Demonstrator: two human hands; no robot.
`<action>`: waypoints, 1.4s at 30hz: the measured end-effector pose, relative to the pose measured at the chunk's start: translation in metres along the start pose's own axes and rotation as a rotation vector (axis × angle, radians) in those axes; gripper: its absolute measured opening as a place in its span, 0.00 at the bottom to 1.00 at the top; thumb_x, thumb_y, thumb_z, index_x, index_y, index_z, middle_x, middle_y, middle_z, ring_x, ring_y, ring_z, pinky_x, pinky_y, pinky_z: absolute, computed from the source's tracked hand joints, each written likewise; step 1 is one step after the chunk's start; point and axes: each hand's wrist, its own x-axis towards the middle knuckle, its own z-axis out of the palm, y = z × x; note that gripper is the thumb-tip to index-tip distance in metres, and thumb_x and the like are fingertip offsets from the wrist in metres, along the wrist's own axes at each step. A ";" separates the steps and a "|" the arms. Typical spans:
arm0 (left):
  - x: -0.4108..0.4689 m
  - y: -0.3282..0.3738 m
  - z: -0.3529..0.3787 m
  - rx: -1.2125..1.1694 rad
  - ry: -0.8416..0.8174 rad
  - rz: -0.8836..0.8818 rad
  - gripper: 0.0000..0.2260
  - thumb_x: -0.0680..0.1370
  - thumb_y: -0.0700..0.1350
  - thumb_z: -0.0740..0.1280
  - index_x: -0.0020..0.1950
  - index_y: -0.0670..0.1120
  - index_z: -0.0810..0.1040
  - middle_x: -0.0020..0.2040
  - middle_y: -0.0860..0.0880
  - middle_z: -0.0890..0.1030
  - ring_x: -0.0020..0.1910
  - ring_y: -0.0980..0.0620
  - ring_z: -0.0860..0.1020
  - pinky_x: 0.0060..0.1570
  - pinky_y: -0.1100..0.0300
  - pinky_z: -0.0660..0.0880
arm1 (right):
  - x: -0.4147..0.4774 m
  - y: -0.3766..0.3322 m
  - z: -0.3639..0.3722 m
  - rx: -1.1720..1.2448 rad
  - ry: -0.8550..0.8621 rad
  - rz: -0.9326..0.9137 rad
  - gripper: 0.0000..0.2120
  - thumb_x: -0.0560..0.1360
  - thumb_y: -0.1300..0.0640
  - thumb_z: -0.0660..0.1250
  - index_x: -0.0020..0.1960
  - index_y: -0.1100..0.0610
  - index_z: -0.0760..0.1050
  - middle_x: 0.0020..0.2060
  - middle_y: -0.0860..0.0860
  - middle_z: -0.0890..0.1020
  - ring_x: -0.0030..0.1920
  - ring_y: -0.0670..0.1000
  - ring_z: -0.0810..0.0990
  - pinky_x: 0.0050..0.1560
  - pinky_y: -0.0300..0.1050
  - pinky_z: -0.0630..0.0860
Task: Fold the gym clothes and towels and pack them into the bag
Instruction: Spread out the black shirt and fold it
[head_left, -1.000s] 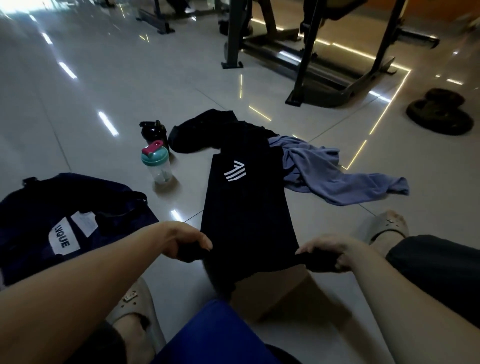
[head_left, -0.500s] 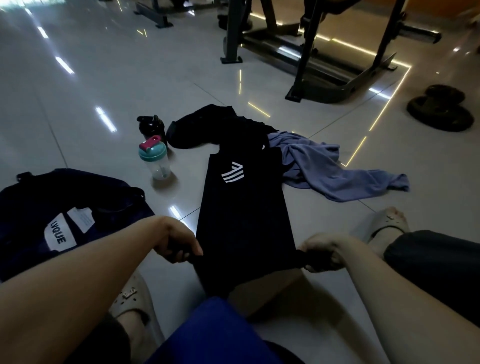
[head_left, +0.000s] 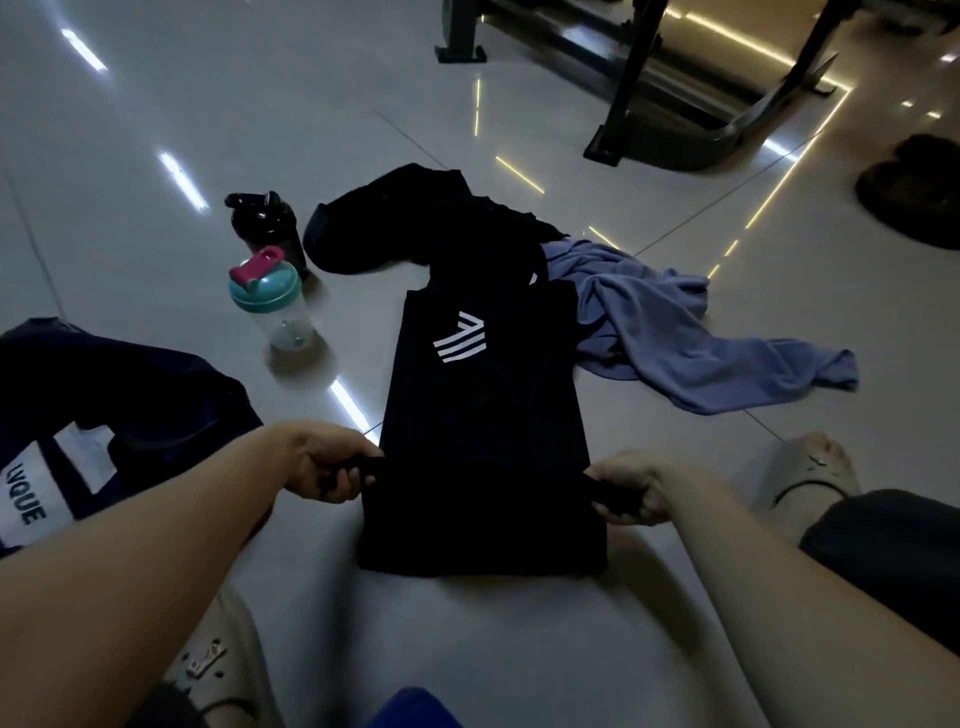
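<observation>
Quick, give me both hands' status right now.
Left hand: closed, gripping the left edge of the black shirt.
Right hand: closed, gripping the shirt's right edge.

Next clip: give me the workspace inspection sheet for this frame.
Surface: glossy pale tiled floor, reflecting light strips.
Job's things: black stripe-logo garment laid out lengthwise; crumpled lilac cloth at its right; black crumpled garment behind; dark navy bag at left.
Clutter: clear shaker bottle with teal lid, upright; black bottle behind it.
Grips: left hand and right hand each hold a side edge of that garment.
Cables: nothing seen.
Surroundings: dark metal gym machine frame; dark round objects far right.
</observation>
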 end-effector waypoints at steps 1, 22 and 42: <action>0.004 0.008 -0.003 -0.010 0.003 0.000 0.13 0.79 0.37 0.65 0.34 0.40 0.79 0.33 0.46 0.74 0.23 0.58 0.68 0.18 0.69 0.64 | 0.003 -0.010 -0.002 0.000 0.003 -0.004 0.08 0.82 0.63 0.62 0.44 0.61 0.72 0.32 0.55 0.75 0.19 0.46 0.74 0.20 0.36 0.73; 0.064 0.019 -0.015 0.223 0.636 0.580 0.01 0.76 0.40 0.74 0.45 0.44 0.85 0.40 0.47 0.84 0.40 0.50 0.82 0.38 0.61 0.75 | 0.095 -0.029 -0.009 0.037 0.326 -0.342 0.22 0.77 0.57 0.73 0.33 0.55 0.62 0.23 0.51 0.65 0.20 0.48 0.60 0.27 0.40 0.55; 0.109 0.020 -0.015 0.394 0.837 0.606 0.06 0.80 0.46 0.68 0.52 0.45 0.83 0.45 0.47 0.83 0.47 0.46 0.81 0.48 0.55 0.74 | 0.139 -0.023 -0.015 -0.072 0.556 -0.405 0.25 0.82 0.53 0.64 0.28 0.56 0.63 0.25 0.54 0.68 0.30 0.54 0.70 0.36 0.46 0.64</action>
